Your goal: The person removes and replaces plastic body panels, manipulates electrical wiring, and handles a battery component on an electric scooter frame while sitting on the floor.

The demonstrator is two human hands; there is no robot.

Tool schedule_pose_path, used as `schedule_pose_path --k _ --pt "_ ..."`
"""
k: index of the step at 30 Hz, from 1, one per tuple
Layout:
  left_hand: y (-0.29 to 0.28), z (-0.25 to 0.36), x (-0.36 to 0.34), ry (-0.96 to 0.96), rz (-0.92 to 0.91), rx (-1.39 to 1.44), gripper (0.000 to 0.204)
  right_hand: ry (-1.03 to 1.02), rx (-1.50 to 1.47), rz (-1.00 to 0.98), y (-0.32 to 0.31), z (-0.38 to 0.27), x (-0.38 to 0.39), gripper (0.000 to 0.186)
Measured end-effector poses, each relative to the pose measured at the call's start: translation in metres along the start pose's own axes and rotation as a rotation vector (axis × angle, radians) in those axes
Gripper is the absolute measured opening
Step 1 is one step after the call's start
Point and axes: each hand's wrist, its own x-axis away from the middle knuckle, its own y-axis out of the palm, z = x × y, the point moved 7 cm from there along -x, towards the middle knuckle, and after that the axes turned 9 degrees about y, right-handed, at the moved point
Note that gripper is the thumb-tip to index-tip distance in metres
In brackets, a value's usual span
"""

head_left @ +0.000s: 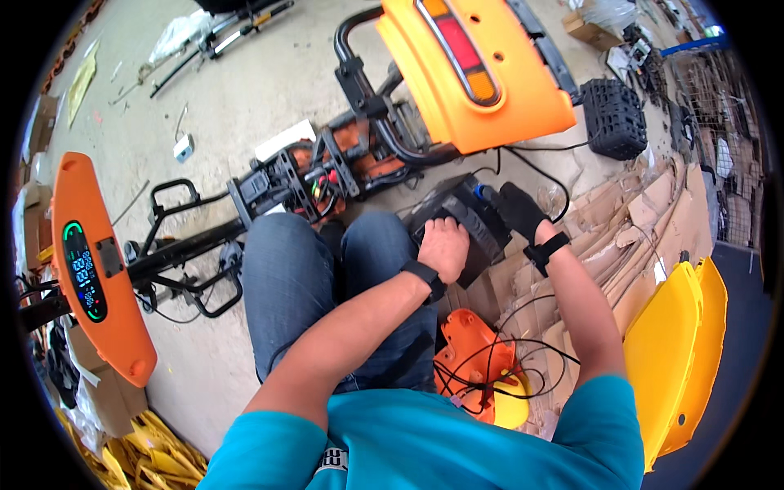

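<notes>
Beside my right knee, a black, boxy part (476,231) with a rounded ridge leans between me and the vehicle frame. The bare fingers of my left hand (443,249) curl over its near edge. My right hand (521,211), in a black glove, is closed against its far right side, next to a small blue piece (480,191). What the gloved fingers grip is hidden. Ahead of me lies a black vehicle frame (196,255) with exposed wiring (323,184). An orange rear cover (478,98) with a red and amber light is mounted at its right end.
An orange dashboard (100,269) with a lit display stands at left. Flattened cardboard (584,237) covers the floor at right, near yellow panels (674,359) and a black crate (614,120). Loose black cables (490,367) lie over an orange plastic part (467,339) by my right side.
</notes>
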Motion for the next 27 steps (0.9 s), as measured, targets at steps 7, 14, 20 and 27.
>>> schedule_pose_path --k 7,14,20,27 --pt "-0.004 -0.004 -0.006 0.044 -0.060 0.044 0.046 -0.174 0.236 0.262 -0.009 -0.028 0.011 0.043" --pt "0.016 -0.015 -0.006 0.103 0.128 0.101 0.027 -0.399 0.329 0.335 0.004 -0.039 0.013 0.022" --pt "0.004 -0.009 -0.003 0.175 0.037 0.059 0.016 -0.535 0.530 0.491 0.002 -0.063 0.037 0.036" --pt "-0.007 -0.013 0.000 0.144 0.050 0.185 0.032 -0.298 0.438 0.262 -0.003 -0.050 0.007 0.032"
